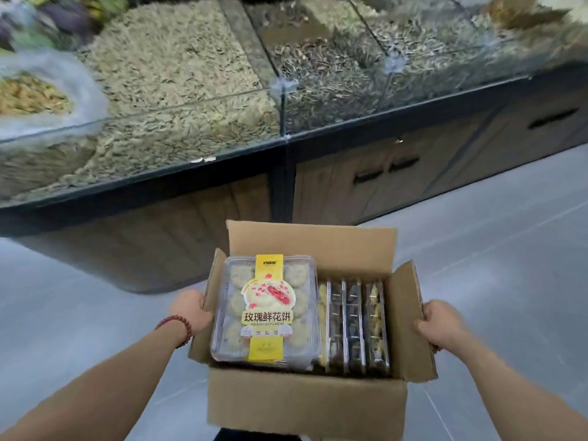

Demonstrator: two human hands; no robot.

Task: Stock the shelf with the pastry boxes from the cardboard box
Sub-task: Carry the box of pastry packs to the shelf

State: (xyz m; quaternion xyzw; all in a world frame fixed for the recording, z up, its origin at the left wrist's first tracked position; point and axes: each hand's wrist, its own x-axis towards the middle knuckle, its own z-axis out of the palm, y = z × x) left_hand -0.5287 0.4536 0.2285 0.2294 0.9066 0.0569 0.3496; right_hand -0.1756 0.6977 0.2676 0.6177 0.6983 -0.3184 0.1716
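A: Item one, carton point(305, 405)?
B: Brown cardboard, flaps open, held up between both hands above the grey floor point(509, 249). Left hand point(191, 310) wraps the left flap, fingers curled over its edge; right hand point(440, 323) does the same on the right flap. Both are closed on cardboard.

A: Contents?
B: One clear pastry box point(265, 310) lies flat on top at the left-hand side, just inside that grip. Yellow label band down its middle, round pale pastries showing through the lid. Toward the right hand, three more boxes point(356, 326) stand on edge, packed side by side, touching. Their contents look dark and yellow; I cannot tell more.

A: Wrist items?
B: Red bead bracelet point(178, 326) on the left wrist.

A: Beyond the carton?
B: Counter point(286, 148) ahead of both hands, well apart from them. Glass-fronted bins on top hold seeds point(178, 68), pale in some bins, darker in others. Wooden cabinet doors point(381, 183) with dark handles sit beneath. The far left of the counter is blurred.
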